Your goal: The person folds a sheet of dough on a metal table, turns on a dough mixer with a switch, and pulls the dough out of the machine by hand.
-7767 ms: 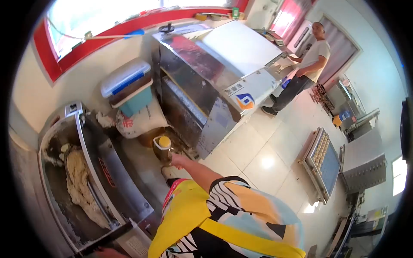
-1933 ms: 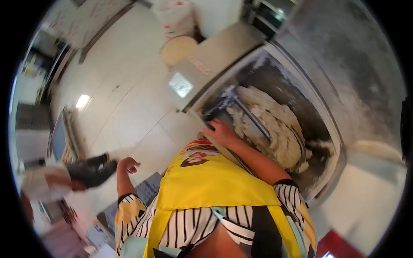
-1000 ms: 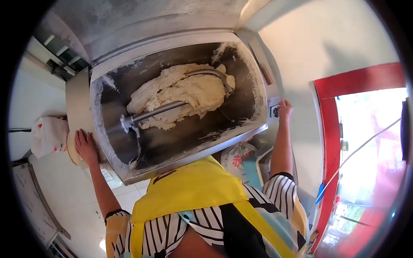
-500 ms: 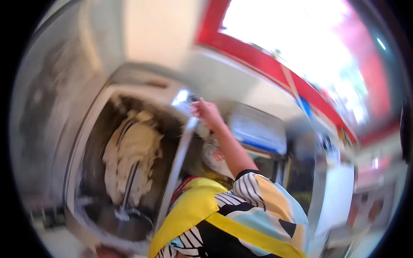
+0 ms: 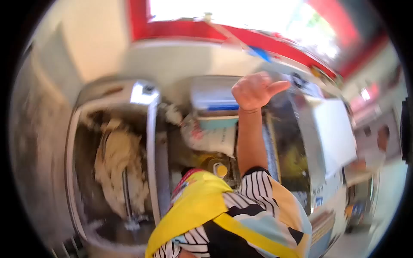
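Observation:
My right hand (image 5: 254, 91) is raised in front of the wall, beside a clear plastic bin (image 5: 213, 91) with a blue edge. Its fingers are curled in, the thumb sticks out to the right, and I see nothing held. To the left stands a dough mixer (image 5: 152, 129) with a metal tub. A large mass of pale dough (image 5: 119, 165) lies in it around a metal mixing bar (image 5: 126, 193). A switch box (image 5: 144, 93) sits at the tub's back right corner. My left hand is out of view.
Between mixer and arm are a printed white sack (image 5: 213, 137) and a yellow-capped container (image 5: 220, 170). On the right stand a dark-topped surface (image 5: 286, 142) and a white panel (image 5: 333, 131). Behind runs a red-framed window (image 5: 180, 31). A person (image 5: 383, 139) is at the far right.
My right hand has left the switch box on the mixer and moved right, past the plastic bin. My view has turned to the right. The dough stays in the tub.

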`<state>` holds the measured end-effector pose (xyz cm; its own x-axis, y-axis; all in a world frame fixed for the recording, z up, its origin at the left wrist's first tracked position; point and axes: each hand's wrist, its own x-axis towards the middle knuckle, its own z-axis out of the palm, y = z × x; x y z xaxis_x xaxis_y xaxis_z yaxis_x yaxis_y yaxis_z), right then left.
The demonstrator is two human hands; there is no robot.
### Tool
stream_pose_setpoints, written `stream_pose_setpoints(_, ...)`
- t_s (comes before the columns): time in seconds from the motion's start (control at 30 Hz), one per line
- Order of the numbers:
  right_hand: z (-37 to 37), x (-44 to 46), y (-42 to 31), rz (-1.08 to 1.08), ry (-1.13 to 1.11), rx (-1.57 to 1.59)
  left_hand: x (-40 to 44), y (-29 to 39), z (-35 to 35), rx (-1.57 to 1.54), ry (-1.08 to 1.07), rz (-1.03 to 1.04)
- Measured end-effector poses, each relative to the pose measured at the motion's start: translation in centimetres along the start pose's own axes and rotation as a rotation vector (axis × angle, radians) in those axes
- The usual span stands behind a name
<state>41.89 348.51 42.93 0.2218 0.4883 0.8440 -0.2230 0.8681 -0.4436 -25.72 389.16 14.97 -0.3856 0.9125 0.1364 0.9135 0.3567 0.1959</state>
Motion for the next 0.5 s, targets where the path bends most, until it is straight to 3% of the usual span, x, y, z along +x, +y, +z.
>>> stream_pose_setpoints(0.03,-1.1,-1.7,3.6,0.138,0.132,-0.048,1.1,-2.6,0.0,0.010,-0.076,-0.078)
stream_pose_setpoints(0.13,-3.2,-6.0,13.7,0.876,0.760,-0.420,1.9,-5.9,-0.7,0.023,-0.139,-0.217)
stream_pose_setpoints(0.17,-3.8,-7.2,16.1,0.979,0.763,-0.440,1.1,-5.2,-1.1,0.106,-0.048,-0.231)
stream_pose_setpoints(0.23,-5.3,-8.9,19.1,1.158,0.768,-0.533,0.5,-3.6,-2.0,0.064,-0.059,-0.263)
stream_pose_setpoints(0.5,-15.2,-4.6,27.8,1.073,0.583,-1.083,-0.2,-2.9,-2.7,0.022,-0.036,-0.297)
